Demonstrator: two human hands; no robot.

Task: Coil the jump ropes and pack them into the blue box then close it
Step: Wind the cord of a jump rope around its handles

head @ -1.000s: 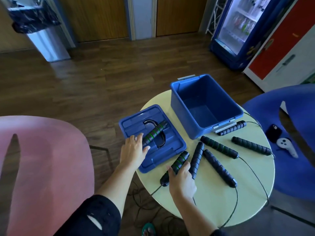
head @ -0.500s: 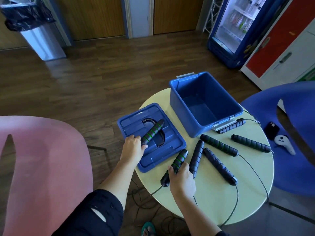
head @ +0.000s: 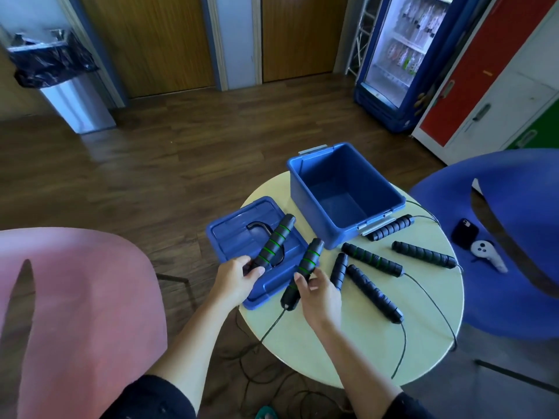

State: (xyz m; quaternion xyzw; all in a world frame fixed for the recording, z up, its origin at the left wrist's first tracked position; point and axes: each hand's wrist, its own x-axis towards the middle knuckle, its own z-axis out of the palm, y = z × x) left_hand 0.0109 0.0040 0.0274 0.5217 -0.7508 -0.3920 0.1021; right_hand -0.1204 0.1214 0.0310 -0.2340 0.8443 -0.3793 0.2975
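First-rope pickup: left hand (head: 237, 278) fingers clamped one green-ringed handle (head: 273, 243), right hand (head: 317, 293) clamped its twin (head: 305, 267); box (head: 311, 219) sat empty at 1 o'clock; trailing cord (head: 273, 320) likely needed coiling next.

Single head camera, wide-angle, looking forward-down, close over round table (head: 363, 343).

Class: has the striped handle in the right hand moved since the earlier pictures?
Yes: the striped handle has shifted toward the lid, now overlapping its edge.
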